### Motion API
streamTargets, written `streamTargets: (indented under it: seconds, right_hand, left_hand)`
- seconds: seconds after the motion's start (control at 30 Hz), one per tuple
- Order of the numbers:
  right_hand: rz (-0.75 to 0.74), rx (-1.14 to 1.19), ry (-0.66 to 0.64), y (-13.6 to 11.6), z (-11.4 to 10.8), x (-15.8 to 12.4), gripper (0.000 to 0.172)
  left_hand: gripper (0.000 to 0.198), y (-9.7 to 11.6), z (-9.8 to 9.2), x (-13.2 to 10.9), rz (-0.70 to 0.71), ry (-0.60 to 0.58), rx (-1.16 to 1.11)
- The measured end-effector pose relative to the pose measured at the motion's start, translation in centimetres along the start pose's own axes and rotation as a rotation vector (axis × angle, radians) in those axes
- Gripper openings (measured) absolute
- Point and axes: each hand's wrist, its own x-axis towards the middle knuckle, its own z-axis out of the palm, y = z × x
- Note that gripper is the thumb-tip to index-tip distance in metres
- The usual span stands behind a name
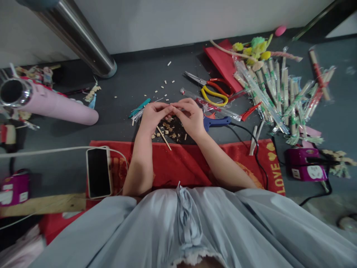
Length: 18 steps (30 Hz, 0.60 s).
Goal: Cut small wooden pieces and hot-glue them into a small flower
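My left hand (155, 116) and my right hand (192, 118) meet over the dark table, thumbs and fingertips pinched together. Whatever they pinch is too small to make out. Below the fingers lie small pale wooden pieces (166, 132) on a dark patch, and a thin wooden stick (164, 138) slants out under my left hand. Beside that hand are a teal tool (141, 107) and a bundle of thin white strips (137, 116). A blue glue gun (219, 122) with a black cord lies just right of my right hand, partly hidden by it.
Scissors (213, 91) with red and yellow handles lie beyond my right hand. Several wrapped sticks (275, 89) are piled at the right. A pink bottle (61, 104) and a phone (98, 173) are at left. A red towel (181, 163) covers the near edge; a metal post (80, 37) stands behind.
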Motion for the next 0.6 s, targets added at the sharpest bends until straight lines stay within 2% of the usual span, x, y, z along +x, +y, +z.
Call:
streamTargets:
  seconds: [0.17,0.37,0.6]
  right_hand:
    - [-0.022,-0.025,0.012,0.19,0.08,-0.04,0.018]
    - [0.012,-0.006,0.035,0.13,-0.03,0.01,0.017]
    - [0.088,0.277,0.019,0.86,0.17,0.26,0.03]
  left_hand:
    - [0.039,0.02,0.04,-0.01,-0.021,0.035,0.024]
    - [0.028,0.07,0.17,-0.09,0.026,0.113,0.029]
    - [0.029,0.12,-0.05,0.06,0.063,0.203,-0.029]
